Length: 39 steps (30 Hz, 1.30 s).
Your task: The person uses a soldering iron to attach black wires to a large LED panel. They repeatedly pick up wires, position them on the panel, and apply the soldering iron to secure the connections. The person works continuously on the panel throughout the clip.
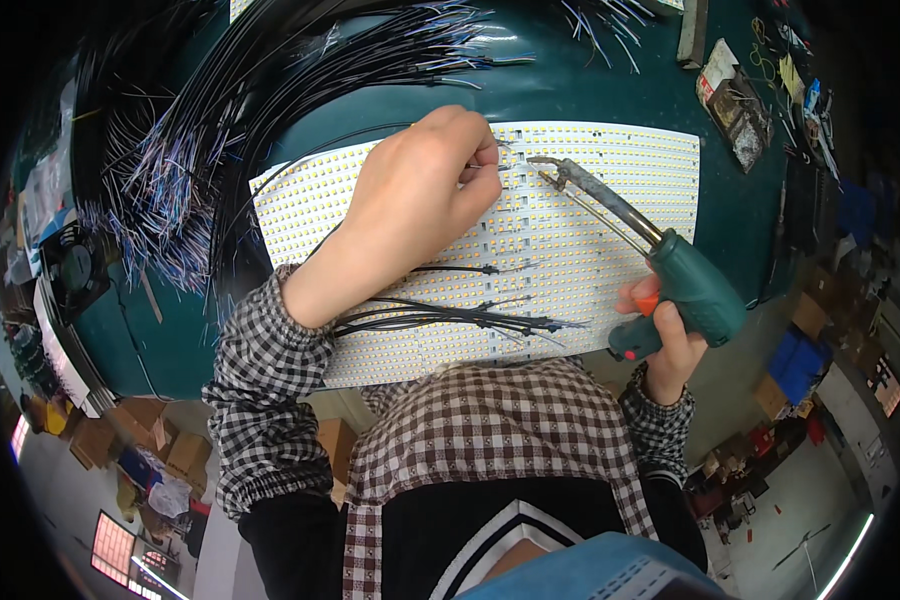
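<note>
The main workpiece is a white rectangular panel [610,230] dotted with rows of small yellow squares, lying flat on a dark green tabletop [610,100] at the centre of the view. Clock directions below are taken from the middle of this panel.

The left hand [415,190] is over the panel at 11 o'clock, fingers bent, with thumb and forefinger pinched on a thin wire [507,167] whose grip point is partly hidden. A thin black cable [350,134] curves along the panel's upper edge at 10 o'clock and disappears behind that hand.

The right hand [670,325], at 4 o'clock, grasps a dark green plastic soldering gun [705,290] with an orange trigger [646,303]. Its metal barrel slants toward 10 o'clock, and its tip is near the left fingertips; I cannot tell whether it touches the panel.

At 7 o'clock, 1 black cable [460,269] with pale ends lies on the panel, above a loose group of similar black cables [440,316]. A thick bundle of black cables [340,65] fans out at 11 o'clock, and a mass of blue and white wire ends [175,235] is at 9 o'clock, with a black square fan [73,267] beyond.
</note>
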Each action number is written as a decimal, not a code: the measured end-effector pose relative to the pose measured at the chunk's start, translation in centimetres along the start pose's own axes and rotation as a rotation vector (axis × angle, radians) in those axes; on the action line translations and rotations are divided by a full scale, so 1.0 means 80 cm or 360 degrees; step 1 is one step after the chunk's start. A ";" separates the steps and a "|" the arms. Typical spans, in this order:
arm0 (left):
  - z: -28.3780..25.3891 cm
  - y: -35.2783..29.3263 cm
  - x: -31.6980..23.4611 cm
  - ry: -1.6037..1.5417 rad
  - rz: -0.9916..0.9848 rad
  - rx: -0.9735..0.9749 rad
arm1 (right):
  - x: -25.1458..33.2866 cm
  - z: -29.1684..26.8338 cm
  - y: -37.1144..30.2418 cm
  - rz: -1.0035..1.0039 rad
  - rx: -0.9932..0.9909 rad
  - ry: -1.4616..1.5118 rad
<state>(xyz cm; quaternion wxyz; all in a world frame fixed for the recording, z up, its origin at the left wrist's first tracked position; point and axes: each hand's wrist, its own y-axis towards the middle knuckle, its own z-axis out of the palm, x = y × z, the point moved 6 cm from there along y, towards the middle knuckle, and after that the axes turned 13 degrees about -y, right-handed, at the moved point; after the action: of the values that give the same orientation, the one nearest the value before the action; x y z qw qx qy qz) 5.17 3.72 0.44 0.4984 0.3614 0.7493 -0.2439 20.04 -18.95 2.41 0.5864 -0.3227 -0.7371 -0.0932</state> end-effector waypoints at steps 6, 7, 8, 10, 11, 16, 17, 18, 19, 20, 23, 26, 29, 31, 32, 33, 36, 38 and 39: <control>0.000 0.000 0.000 -0.0016 0.0021 0.0001 | 0.000 0.003 -0.001 0.0046 0.0017 -0.0019; 0.000 0.000 0.000 -0.0016 0.0024 0.0000 | 0.000 0.003 -0.001 0.0048 0.0021 -0.0018; 0.000 0.000 0.000 -0.0016 0.0026 -0.0001 | 0.001 0.004 0.000 0.0041 0.0030 -0.0018; 0.000 0.000 0.000 0.0002 0.0030 -0.0001 | 0.001 0.005 0.001 0.0027 0.0048 -0.0020; 0.001 0.000 0.000 0.0010 0.0033 0.0000 | 0.001 0.005 0.001 0.0022 0.0050 -0.0013; 0.001 0.000 -0.001 0.0023 0.0045 0.0010 | 0.001 0.008 0.001 0.0025 0.0047 -0.0003; 0.001 0.000 -0.001 0.0024 0.0042 0.0010 | 0.000 0.009 0.001 0.0030 0.0046 -0.0001; 0.001 0.000 -0.001 0.0025 0.0044 0.0010 | 0.000 0.009 0.001 0.0035 0.0046 0.0002; 0.001 0.000 0.000 0.0025 0.0047 0.0010 | 0.000 0.009 0.002 0.0040 0.0045 0.0005; 0.001 -0.001 0.000 0.0025 0.0048 0.0009 | 0.000 0.010 0.002 0.0040 0.0047 0.0000; 0.001 -0.001 0.000 0.0025 0.0043 0.0008 | 0.002 0.010 0.003 0.0059 0.0020 0.0036; 0.001 -0.001 0.000 0.0023 0.0042 0.0013 | 0.004 0.011 0.002 0.0089 -0.0029 0.0127; 0.001 -0.001 0.000 0.0010 0.0040 0.0007 | 0.006 0.012 0.004 0.0069 -0.0006 0.0122; 0.001 -0.001 0.000 0.0018 0.0043 0.0008 | 0.005 0.012 0.004 0.0065 0.0001 0.0127; 0.001 -0.001 0.000 0.0023 0.0043 0.0007 | 0.005 0.012 0.004 0.0048 0.0016 0.0067; 0.001 -0.001 0.000 0.0024 0.0040 0.0007 | 0.003 0.011 0.003 0.0031 0.0031 0.0008; 0.001 -0.001 -0.001 0.0027 0.0034 0.0009 | 0.003 0.012 0.003 0.0023 0.0040 -0.0044; 0.001 -0.001 0.000 0.0030 0.0034 0.0011 | 0.003 0.012 0.003 0.0055 0.0010 0.0003; 0.001 -0.001 0.000 0.0032 0.0035 0.0011 | 0.004 0.012 0.003 0.0081 -0.0017 0.0046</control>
<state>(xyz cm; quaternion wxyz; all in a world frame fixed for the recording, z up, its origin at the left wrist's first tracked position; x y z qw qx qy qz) 5.18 3.61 0.41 0.4921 0.3738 0.7495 -0.2374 19.35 -18.14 2.37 0.5976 -0.3431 -0.7195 -0.0868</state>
